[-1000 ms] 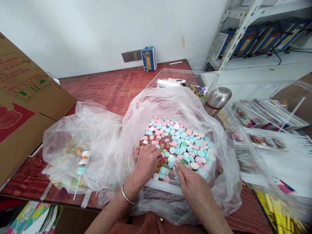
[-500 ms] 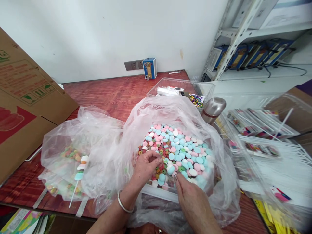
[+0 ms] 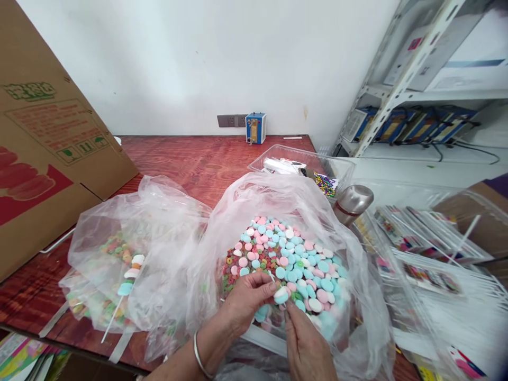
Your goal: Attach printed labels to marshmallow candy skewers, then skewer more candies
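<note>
My left hand [image 3: 252, 296], with a bangle at the wrist, is closed in a pinch beside the tip of a thin white stick. My right hand [image 3: 305, 338] pinches the lower end of this stick from below. White and pale blue candy discs [image 3: 281, 295] sit on it between my hands; the fingers partly hide the stick. Under my hands, a clear plastic bag [image 3: 246, 193] lies open in a tray, full of pink, blue and white candy discs [image 3: 291, 259] and red and green ring candies [image 3: 234, 264].
At left, a candy skewer [image 3: 125, 286] lies on another plastic bag [image 3: 166, 211] of ring candies, near a large cardboard box [image 3: 67, 121]. Behind my work stand a clear tray [image 3: 273, 153] and a steel flask [image 3: 354, 203]. Packaged sticks [image 3: 420, 238] lie at right, below a metal shelf [image 3: 400, 100].
The view has tilted up a little, so the scene sits lower. Both hands are closer together around the candy discs, with the left hand nearer to them. The skewer at left lies as before.
</note>
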Motion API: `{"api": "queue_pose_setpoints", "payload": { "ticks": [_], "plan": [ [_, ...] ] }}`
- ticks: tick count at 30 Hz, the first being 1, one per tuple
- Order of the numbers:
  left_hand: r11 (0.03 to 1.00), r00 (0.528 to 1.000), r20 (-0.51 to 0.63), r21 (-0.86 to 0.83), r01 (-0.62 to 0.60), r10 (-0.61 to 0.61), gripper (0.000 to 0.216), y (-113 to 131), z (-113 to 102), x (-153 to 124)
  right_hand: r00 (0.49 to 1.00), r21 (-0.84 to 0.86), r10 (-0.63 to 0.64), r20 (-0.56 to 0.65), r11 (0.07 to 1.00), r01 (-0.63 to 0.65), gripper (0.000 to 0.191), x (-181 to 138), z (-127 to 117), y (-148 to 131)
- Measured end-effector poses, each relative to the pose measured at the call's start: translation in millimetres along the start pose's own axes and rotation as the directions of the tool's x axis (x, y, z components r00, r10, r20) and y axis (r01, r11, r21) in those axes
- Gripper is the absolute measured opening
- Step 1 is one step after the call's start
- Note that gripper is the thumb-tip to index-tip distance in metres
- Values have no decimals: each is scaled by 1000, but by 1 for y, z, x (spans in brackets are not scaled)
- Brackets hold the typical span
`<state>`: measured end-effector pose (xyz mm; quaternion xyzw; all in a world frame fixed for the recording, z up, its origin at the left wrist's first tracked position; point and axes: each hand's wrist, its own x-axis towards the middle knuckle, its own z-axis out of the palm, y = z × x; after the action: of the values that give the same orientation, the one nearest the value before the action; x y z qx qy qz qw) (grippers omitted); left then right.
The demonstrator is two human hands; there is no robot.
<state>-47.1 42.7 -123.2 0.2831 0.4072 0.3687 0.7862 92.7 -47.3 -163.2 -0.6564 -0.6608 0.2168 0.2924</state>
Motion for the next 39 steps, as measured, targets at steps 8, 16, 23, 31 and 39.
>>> {"api": "queue_pose_setpoints", "payload": {
  "ticks": [8, 16, 23, 31, 39],
  "plan": [
    [909, 997, 16, 411, -69, 69, 25, 19, 2, 8, 977, 353, 211, 30, 912, -208, 44, 14, -7, -18],
    [163, 774, 165, 931, -327, 611, 21, 46, -9, 71, 947, 374, 322, 16, 876, -304, 39, 22, -18, -23],
    [255, 796, 99, 918, -305, 597, 12, 46, -15, 81, 944, 397, 326, 54, 860, -320, 39, 18, -16, -18],
    [383, 864, 69, 876, -291, 499, 18, 49, -6, 99, 956, 376, 261, 136, 879, -294, 42, 22, -16, -14],
    [203, 827, 189, 918, -340, 530, 26, 49, 5, 77, 960, 401, 262, 96, 873, -278, 39, 21, -17, -14]
  ]
}}
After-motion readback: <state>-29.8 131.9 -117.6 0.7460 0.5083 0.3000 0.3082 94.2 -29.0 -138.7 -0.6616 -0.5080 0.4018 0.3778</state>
